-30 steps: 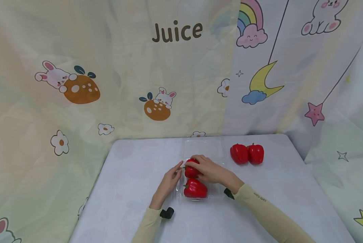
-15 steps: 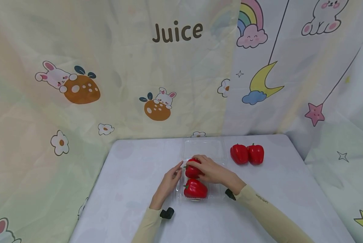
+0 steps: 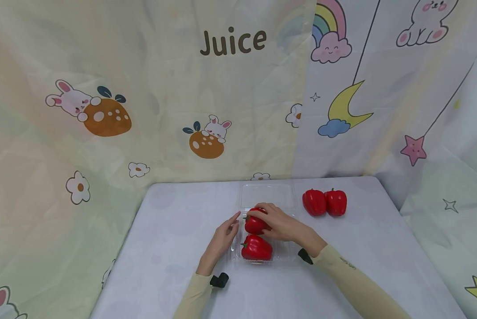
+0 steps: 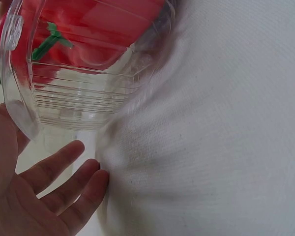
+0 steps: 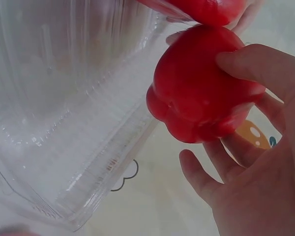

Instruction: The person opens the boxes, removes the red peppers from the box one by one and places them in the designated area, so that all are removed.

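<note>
My right hand (image 3: pixel 282 225) grips a red bell pepper (image 3: pixel 254 226), thumb on one side and fingers around the other, at the back left part of a clear plastic clamshell box (image 3: pixel 283 252). A second red bell pepper (image 3: pixel 256 248) lies in the box's front left part, its green stem (image 4: pixel 51 42) pointing left. In the right wrist view the lobed bottom of the held bell pepper (image 5: pixel 196 98) shows. Along the box's left wall, my left hand (image 3: pixel 222 237) stands with extended fingers; in its wrist view the lower fingers (image 4: pixel 71 184) spread loosely beside the ribbed wall.
The box's lid (image 3: pixel 267 193) lies folded back toward the rear edge of the white-covered table (image 3: pixel 174 248). Two more red peppers (image 3: pixel 324 203) stand side by side at the back right. A printed cloth (image 3: pixel 162 88) hangs behind the table.
My right hand and the bell pepper it holds have shifted slightly to the right. The left hand, the box and the other peppers stay where they were.
</note>
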`<state>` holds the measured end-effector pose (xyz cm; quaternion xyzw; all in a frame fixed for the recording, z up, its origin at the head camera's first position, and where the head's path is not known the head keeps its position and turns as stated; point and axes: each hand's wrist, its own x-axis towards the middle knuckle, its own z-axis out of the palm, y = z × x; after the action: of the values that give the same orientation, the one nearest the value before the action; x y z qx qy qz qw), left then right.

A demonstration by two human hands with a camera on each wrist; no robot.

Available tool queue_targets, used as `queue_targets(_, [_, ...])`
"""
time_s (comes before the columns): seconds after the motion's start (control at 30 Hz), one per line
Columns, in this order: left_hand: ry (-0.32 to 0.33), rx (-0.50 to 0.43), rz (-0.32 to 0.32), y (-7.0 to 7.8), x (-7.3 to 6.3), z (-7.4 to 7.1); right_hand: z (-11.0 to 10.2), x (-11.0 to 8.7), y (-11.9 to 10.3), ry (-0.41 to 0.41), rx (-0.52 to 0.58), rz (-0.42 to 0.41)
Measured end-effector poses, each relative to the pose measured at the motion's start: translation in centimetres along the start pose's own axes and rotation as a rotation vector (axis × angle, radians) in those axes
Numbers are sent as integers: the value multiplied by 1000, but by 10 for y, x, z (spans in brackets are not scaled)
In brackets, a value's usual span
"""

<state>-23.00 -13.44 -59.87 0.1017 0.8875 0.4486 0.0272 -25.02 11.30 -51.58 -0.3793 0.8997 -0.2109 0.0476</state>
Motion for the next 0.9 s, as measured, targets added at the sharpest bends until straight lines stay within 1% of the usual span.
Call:
queue_targets(0.13, [3,1,-2,0,0,0,0,-3,1,13,5,2])
queue_targets(0.4, [2,-1,-18,1,0,0,-2,-9,-1,22,37,42])
queue_targets(0.7, [9,-1,-28,1,0,0,0,-15,4,63,56,77])
queue_targets(0.9, [10,3,-35,1,0,0,-2,-19,5,58,108,117])
